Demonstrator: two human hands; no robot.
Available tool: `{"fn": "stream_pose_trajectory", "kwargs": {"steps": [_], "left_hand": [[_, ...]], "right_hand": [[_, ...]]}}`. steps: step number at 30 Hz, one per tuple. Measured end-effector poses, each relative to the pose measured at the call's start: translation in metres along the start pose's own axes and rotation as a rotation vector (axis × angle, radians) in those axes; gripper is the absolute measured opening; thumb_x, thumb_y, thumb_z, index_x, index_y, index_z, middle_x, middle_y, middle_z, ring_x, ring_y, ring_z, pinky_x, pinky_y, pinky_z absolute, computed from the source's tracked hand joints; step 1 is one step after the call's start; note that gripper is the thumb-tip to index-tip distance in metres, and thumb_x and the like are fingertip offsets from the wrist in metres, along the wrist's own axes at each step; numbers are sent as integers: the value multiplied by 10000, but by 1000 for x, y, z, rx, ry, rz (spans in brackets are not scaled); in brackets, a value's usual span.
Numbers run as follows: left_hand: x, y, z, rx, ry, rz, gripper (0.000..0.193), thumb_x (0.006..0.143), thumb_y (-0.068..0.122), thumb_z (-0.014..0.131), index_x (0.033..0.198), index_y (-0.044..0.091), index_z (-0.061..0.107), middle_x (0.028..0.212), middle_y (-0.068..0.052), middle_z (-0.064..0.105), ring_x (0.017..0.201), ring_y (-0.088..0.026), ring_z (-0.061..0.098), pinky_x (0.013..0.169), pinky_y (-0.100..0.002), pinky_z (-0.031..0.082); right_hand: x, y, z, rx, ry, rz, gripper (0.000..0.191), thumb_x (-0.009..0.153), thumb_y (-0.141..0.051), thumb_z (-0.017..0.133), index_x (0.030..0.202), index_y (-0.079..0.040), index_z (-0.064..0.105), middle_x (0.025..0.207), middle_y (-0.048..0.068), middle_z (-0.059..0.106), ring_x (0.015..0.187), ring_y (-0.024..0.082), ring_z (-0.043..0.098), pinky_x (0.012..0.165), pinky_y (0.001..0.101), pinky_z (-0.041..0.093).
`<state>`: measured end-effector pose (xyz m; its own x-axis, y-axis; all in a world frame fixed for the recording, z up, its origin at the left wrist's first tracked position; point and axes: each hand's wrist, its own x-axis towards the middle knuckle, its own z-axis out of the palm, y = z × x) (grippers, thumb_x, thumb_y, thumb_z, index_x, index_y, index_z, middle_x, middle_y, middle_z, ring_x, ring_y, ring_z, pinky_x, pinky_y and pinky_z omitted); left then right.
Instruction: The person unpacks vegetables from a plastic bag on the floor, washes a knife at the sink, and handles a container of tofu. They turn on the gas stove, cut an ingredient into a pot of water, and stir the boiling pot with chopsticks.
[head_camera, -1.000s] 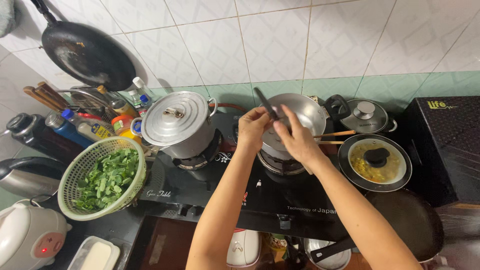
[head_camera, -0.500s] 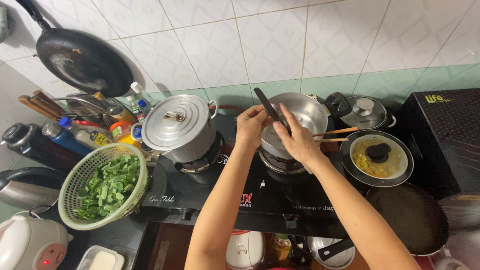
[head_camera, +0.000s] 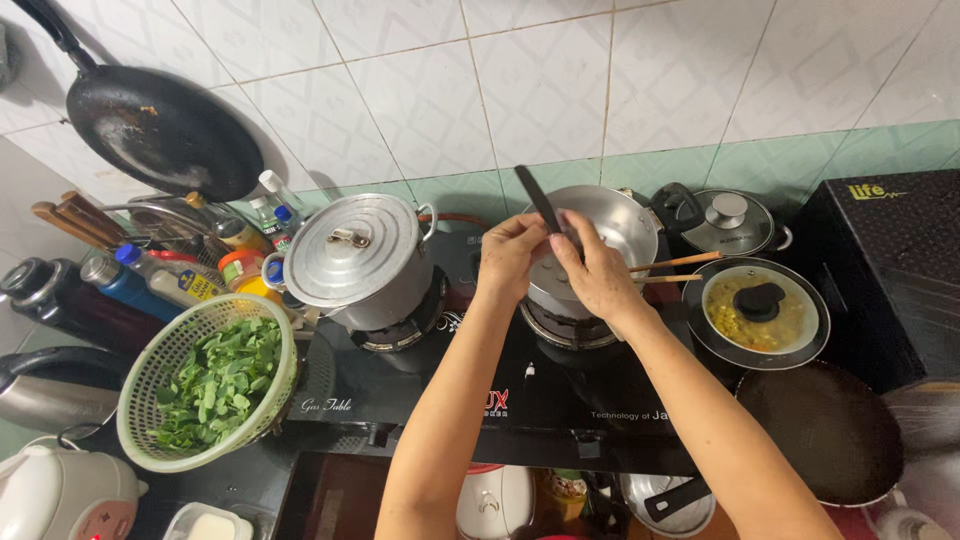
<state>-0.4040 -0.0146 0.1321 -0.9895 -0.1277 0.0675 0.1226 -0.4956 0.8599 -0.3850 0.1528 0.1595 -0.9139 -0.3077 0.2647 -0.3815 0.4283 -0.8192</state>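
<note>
A: Hands first. Left hand (head_camera: 512, 252) and right hand (head_camera: 597, 270) meet at 12 o'clock of centre, over the right burner. Both are closed around the black handle (head_camera: 538, 200) of a steel pan (head_camera: 610, 225), fingers curled. The handle sticks up toward 11 o'clock from the hands.

B: Pan position?

A: On the right burner of the black gas stove (head_camera: 470, 385), tilted, open side facing 1 o'clock. Whether it rests fully on the burner ring I cannot tell; the hands cover that part.

B: Surroundings, biggest down.

A: Black skillet (head_camera: 165, 130) hangs on the tiled wall at 10 o'clock. Dark round pan (head_camera: 830, 430) sits at 4 o'clock, off the stove's right edge. Green colander of leafy greens (head_camera: 205, 385) at 8 o'clock, touching the stove's left edge. Lidded aluminium pot (head_camera: 355, 255) on the left burner, at 9 o'clock of the hands. Glass-lidded pan with yellow food (head_camera: 757, 315) at 3 o'clock, just beside the steel pan. Small lidded pot (head_camera: 733, 220) behind it, at 2 o'clock. Wooden chopsticks (head_camera: 675, 268) lie between the steel pan and the glass lid, pointing to 3 o'clock.
</note>
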Motion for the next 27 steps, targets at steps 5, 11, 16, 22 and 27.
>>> {"fn": "stream_pose_trajectory", "kwargs": {"steps": [5, 11, 16, 22, 27], "left_hand": [[3, 2, 7, 28, 36, 11, 91, 936, -9, 669, 995, -55, 720, 968, -110, 742, 856, -191, 733, 796, -325, 639], [8, 8, 3, 20, 54, 40, 123, 960, 1, 662, 1039, -62, 733, 981, -132, 755, 854, -202, 726, 784, -318, 595], [5, -2, 3, 29, -39, -9, 113, 962, -5, 661, 1012, -81, 727, 959, -120, 753, 853, -203, 740, 803, -334, 633], [19, 9, -4, 18, 86, 47, 104, 964, 4, 664, 1007, -75, 717, 960, -111, 754, 839, -182, 716, 761, -317, 599], [12, 11, -3, 14, 53, -4, 106, 960, 1, 662, 1006, -71, 725, 957, -108, 755, 847, -179, 725, 787, -303, 613]], "right_hand": [[4, -6, -4, 54, -107, 204, 566, 1053, -516, 412, 1498, -168, 448, 864, 174, 712, 822, 306, 744, 720, 462, 565], [-5, -5, 3, 65, -18, 2, 631, 1023, -477, 502, 1540, -154, 340, 887, 156, 740, 864, 298, 746, 785, 433, 550], [12, 1, 2, 83, 98, -63, 499, 1100, -470, 502, 1421, -89, 470, 1022, 159, 737, 961, 317, 730, 797, 437, 557], [1, -8, 5, 11, -101, 121, 684, 1023, -490, 456, 1604, -189, 255, 831, 181, 716, 841, 333, 749, 794, 451, 543], [9, -6, 8, 6, 1, -50, 610, 1073, -524, 462, 1551, -160, 356, 905, 127, 724, 906, 332, 728, 790, 464, 541]]}}
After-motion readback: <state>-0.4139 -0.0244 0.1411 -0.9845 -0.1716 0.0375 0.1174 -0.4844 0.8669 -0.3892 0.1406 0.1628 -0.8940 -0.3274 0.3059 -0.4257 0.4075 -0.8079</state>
